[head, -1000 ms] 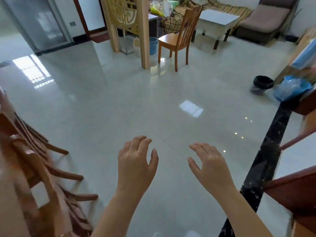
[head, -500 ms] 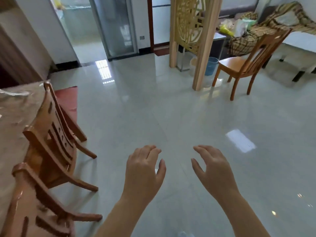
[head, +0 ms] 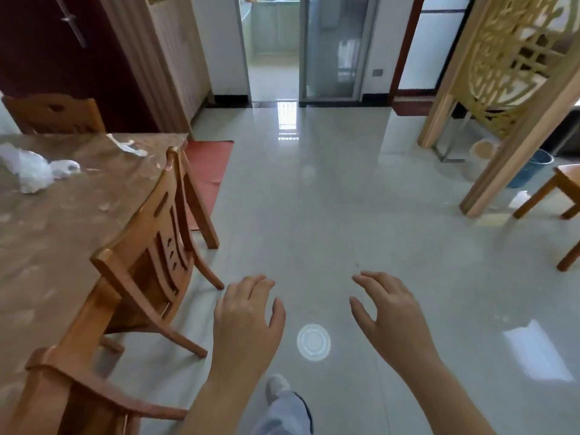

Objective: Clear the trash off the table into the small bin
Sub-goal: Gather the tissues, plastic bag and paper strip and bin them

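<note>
A brown table fills the left side. On it lie a crumpled white plastic bag, a small whitish wad beside it, and a clear wrapper near the far edge. My left hand and my right hand hover over the floor, to the right of the table, fingers spread, both holding nothing. A small blue bin stands on the floor at the far right, behind a wooden screen post.
Two wooden chairs stand along the table's right edge, and another chair at its far side. A carved wooden screen and a further chair are at the right. A red mat lies on the glossy tile floor.
The view has swung left: the table with its trash has come into sight, and the sofa area and black bin have left the view. Both hands stay open and low in front.
</note>
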### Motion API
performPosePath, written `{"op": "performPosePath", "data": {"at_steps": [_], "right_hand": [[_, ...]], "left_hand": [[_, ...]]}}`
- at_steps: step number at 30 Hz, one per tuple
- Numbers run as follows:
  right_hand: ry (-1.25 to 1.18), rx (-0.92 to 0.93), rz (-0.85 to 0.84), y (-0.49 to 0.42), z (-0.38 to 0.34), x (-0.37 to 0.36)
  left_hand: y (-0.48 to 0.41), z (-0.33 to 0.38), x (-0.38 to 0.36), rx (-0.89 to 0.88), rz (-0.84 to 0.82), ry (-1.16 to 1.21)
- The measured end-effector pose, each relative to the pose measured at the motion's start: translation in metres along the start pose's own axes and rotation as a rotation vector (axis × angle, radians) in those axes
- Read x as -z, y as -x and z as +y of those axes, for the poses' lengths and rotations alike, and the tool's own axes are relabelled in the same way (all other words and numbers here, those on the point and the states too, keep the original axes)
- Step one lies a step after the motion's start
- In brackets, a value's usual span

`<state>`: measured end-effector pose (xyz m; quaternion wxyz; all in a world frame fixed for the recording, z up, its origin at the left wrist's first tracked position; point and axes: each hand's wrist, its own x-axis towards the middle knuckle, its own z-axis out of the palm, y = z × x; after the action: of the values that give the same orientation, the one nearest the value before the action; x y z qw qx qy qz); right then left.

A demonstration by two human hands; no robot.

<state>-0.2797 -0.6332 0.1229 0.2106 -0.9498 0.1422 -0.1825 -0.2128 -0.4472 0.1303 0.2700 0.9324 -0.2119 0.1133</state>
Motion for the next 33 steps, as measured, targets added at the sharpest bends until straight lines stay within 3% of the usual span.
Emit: {"op": "performPosePath", "data": {"at_steps": [10,16,21,28,33], "right_hand": [[-0.1,0.139,0.0,-0.248,-0.034,-0.066],[-0.094,0.118,-0.093,-0.333,-0.006,-0.105],[-0.119,0.133,-0.117,-0.439,0.017,-0.14],[-0.122,0.288,-0.165,-0.599,0.017,-0.177],[-0.155,0.403,-0.239,-0.68,-0.014,-0.217]], "left_hand": [[-0.199,-0.074,-0.028,0.114,0.089,-0.075],[-0.272,-0.093,-0.062,0.163,0.008,-0.128],[-0.363,-0.105,-0.093,0.206,0.046,-0.148],[-0.5,-0.114,-0.113,0.277,0.151,-0.169],[-0.537,-0.155,-0.113,0.446,0.213,-0.239]]}}
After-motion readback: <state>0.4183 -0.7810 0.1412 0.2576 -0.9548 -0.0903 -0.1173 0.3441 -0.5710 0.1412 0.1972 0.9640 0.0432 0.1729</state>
